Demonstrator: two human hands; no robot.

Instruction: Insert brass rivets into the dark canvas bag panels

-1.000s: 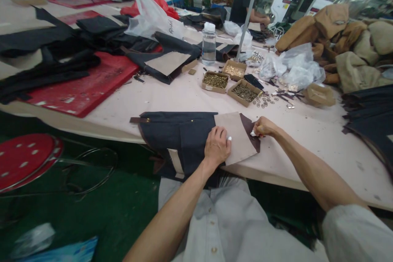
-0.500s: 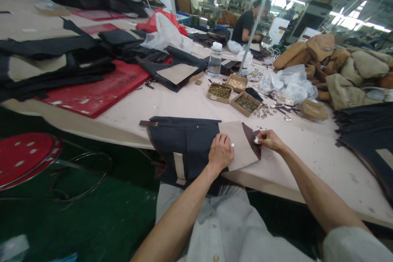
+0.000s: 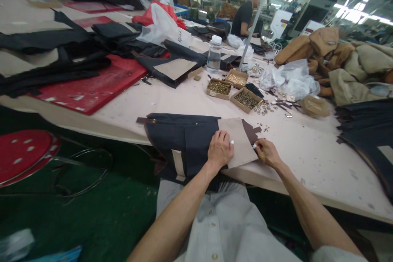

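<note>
A dark fabric piece (image 3: 199, 141) with a beige panel (image 3: 236, 141) and a brown flap (image 3: 250, 132) lies along the table's near edge, partly over my lap. My left hand (image 3: 220, 149) rests palm down where the dark cloth meets the panel, fingers stretched out and thumb tip wrapped in white. At the brown flap's right edge, my right hand (image 3: 266, 151) is closed in a pinch, with a white covering on a fingertip. Whatever sits between those fingertips is too small to make out. A beige strip (image 3: 178, 165) crosses the dark cloth.
Beyond the fabric stand small boxes of metal fittings (image 3: 218, 88), with loose rings (image 3: 264, 109) beside them. A clear bottle (image 3: 214, 55) is behind. Dark cloth and a red board (image 3: 101, 86) lie left, tan bags (image 3: 350, 61) right. A person (image 3: 242, 18) works farther back.
My right hand has moved down along the brown flap's edge, staying pinched, and more of the flap shows. My left hand keeps its place on the fabric. The view has shifted slightly.
</note>
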